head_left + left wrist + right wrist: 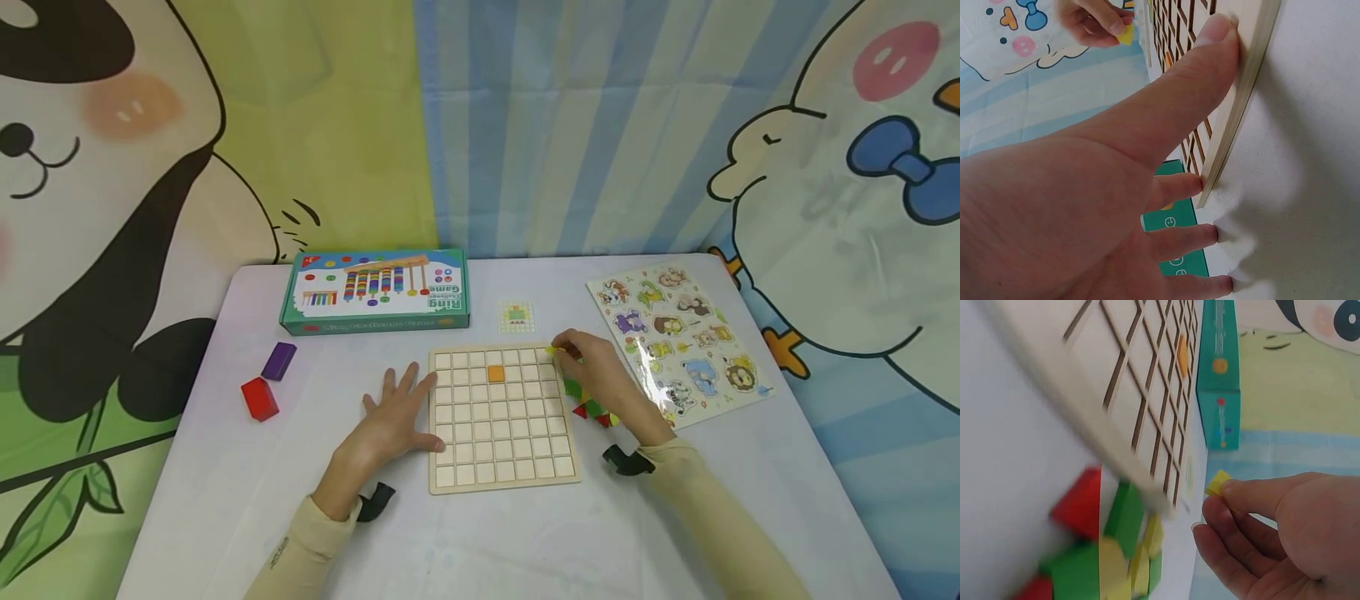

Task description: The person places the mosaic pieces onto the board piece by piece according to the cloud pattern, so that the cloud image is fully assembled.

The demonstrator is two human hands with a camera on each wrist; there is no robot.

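A wooden grid board (502, 486) lies mid-table, with one orange square block (496, 373) in an upper cell. At the board's left edge, my left hand (390, 421) has its fingers spread; in the left wrist view the thumb (1216, 37) rests on the board's rim. My right hand (596, 379) pinches a small yellow block (1218, 482) between thumb and fingers near the board's upper right corner. Beneath and beside that hand is a pile of green, red and yellow blocks (592, 408), partly hidden by it.
Behind the board are a green game box (375, 292) and a small pattern card (516, 317). A glossy animal sticker sheet (682, 342) lies to the right. Red (259, 399) and purple (279, 362) blocks are at the left. Printed cloth hangs behind the table.
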